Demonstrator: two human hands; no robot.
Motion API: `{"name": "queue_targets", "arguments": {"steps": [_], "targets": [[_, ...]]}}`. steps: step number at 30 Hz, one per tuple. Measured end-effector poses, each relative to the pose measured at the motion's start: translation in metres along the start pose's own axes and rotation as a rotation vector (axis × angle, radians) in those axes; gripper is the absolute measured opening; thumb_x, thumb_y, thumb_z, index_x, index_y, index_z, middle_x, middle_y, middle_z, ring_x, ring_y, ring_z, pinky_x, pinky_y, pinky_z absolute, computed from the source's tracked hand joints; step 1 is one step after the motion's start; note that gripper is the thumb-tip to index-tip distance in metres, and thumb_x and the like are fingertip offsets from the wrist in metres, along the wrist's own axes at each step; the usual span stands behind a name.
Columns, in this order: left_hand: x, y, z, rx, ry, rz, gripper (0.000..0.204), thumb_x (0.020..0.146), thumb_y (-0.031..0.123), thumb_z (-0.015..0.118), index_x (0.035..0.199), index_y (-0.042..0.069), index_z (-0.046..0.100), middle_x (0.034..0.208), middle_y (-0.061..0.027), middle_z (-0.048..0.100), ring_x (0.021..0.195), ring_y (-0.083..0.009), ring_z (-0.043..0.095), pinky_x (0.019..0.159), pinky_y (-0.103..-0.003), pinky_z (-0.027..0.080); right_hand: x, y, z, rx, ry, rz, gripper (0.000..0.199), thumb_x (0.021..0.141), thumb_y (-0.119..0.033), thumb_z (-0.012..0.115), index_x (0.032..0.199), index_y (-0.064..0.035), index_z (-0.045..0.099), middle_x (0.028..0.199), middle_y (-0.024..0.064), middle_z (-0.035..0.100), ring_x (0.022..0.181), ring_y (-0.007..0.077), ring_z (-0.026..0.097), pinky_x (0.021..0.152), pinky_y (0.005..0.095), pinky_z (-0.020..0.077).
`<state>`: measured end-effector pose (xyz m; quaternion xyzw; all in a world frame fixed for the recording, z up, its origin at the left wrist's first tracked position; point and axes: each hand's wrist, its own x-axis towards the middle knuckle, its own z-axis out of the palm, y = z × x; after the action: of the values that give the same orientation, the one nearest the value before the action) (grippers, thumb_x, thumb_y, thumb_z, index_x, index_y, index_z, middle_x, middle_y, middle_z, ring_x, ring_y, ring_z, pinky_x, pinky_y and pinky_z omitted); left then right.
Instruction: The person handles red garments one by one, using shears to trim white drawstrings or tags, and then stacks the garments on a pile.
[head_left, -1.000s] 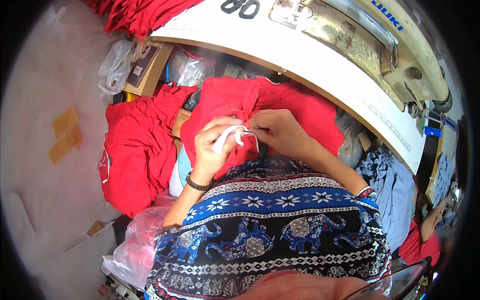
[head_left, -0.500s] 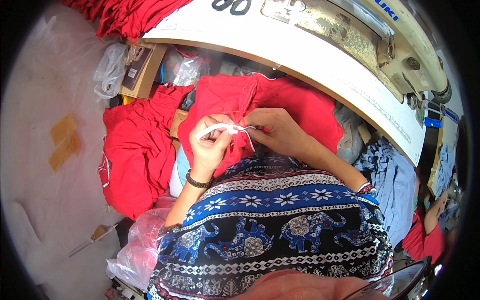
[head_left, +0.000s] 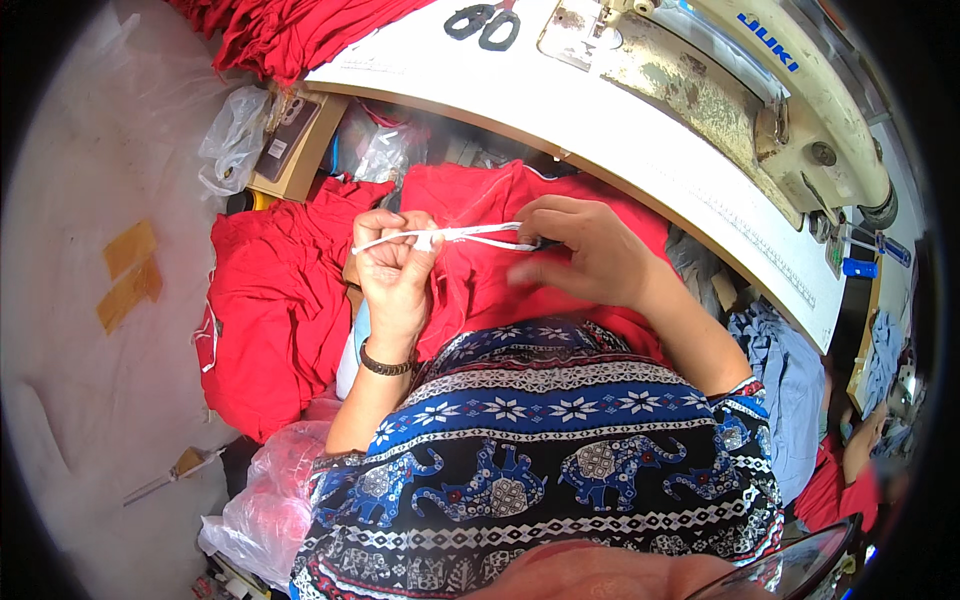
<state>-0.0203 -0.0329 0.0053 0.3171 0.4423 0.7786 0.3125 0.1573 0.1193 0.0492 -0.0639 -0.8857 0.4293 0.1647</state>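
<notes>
A white cord (head_left: 470,233) stretches between my two hands above a red cloth (head_left: 470,195) on my lap. My left hand (head_left: 397,265) is closed, pinching the cord near its free end, which sticks out past the fingers. At the other side my right hand (head_left: 590,250) has its upper fingers curled at the far end of the cord, which doubles into a narrow loop. The right thumb is blurred and stands off below. A small dark thing shows among the right fingers; its kind cannot be made out.
A white sewing table (head_left: 660,140) curves ahead, bearing a sewing machine (head_left: 820,120), black-handled scissors (head_left: 482,25) and a red fabric pile (head_left: 290,35). More red cloth (head_left: 280,310) is heaped at left, blue-grey cloth (head_left: 780,390) at right. An open cardboard box (head_left: 310,150) stands under the table.
My hands have moved apart, and the cord between them now runs straight as a longer loop. The right thumb has come away from the fingers. The view has shifted slightly.
</notes>
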Motion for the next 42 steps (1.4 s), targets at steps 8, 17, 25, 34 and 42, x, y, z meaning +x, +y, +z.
{"name": "queue_targets", "arguments": {"steps": [8, 17, 25, 34, 42], "targets": [[-0.004, 0.004, 0.011, -0.033, -0.02, 0.011, 0.038, 0.082, -0.012, 0.061, 0.106, 0.008, 0.041, 0.094, -0.0105, 0.057, 0.085, -0.0117, 0.057, 0.076, -0.022, 0.047, -0.009, 0.002, -0.005, 0.103, 0.167, -0.013, 0.021, 0.072, -0.009, 0.077, 0.087, -0.0055, 0.064, 0.091, 0.0095, 0.065, 0.075, 0.023, 0.064, 0.062, 0.0315, 0.0492], [-0.008, -0.034, 0.022, -0.02, -0.056, -0.086, 0.034, 0.081, -0.012, 0.061, 0.104, 0.006, 0.042, 0.094, -0.01, 0.062, 0.083, -0.0115, 0.058, 0.075, -0.023, 0.047, 0.011, 0.007, 0.018, -0.213, 0.062, 0.002, 0.085, 0.064, -0.04, 0.082, 0.133, -0.0077, 0.045, 0.127, 0.0139, 0.054, 0.125, 0.0298, 0.046, 0.106, 0.0522, 0.0262], [-0.013, -0.012, 0.017, 0.402, -0.02, -0.216, 0.033, 0.077, -0.01, 0.064, 0.104, 0.002, 0.048, 0.089, -0.0092, 0.068, 0.082, -0.0139, 0.066, 0.075, -0.024, 0.051, 0.032, 0.016, 0.061, -0.128, 0.006, 0.073, 0.067, 0.069, -0.029, 0.075, 0.128, -0.0114, 0.05, 0.113, 0.0076, 0.06, 0.113, 0.0276, 0.053, 0.105, 0.0641, 0.0187], [-0.006, -0.02, 0.017, 0.121, -0.015, -0.241, 0.033, 0.079, -0.01, 0.064, 0.105, 0.003, 0.047, 0.091, -0.0112, 0.068, 0.086, -0.0154, 0.066, 0.077, -0.025, 0.051, 0.013, 0.01, 0.049, -0.186, 0.155, 0.12, 0.036, 0.072, -0.018, 0.065, 0.107, -0.015, 0.063, 0.104, 0.0031, 0.062, 0.108, 0.0232, 0.052, 0.106, 0.0605, 0.0152], [-0.003, -0.026, 0.017, 0.015, 0.028, -0.273, 0.032, 0.083, -0.007, 0.065, 0.106, 0.005, 0.046, 0.094, -0.0106, 0.066, 0.087, -0.016, 0.065, 0.08, -0.028, 0.055, 0.005, 0.022, 0.055, 0.394, 0.202, 0.254, 0.03, 0.081, -0.013, 0.061, 0.11, -0.0061, 0.061, 0.098, 0.0102, 0.065, 0.094, 0.0247, 0.061, 0.084, 0.0361, 0.0455]]}}
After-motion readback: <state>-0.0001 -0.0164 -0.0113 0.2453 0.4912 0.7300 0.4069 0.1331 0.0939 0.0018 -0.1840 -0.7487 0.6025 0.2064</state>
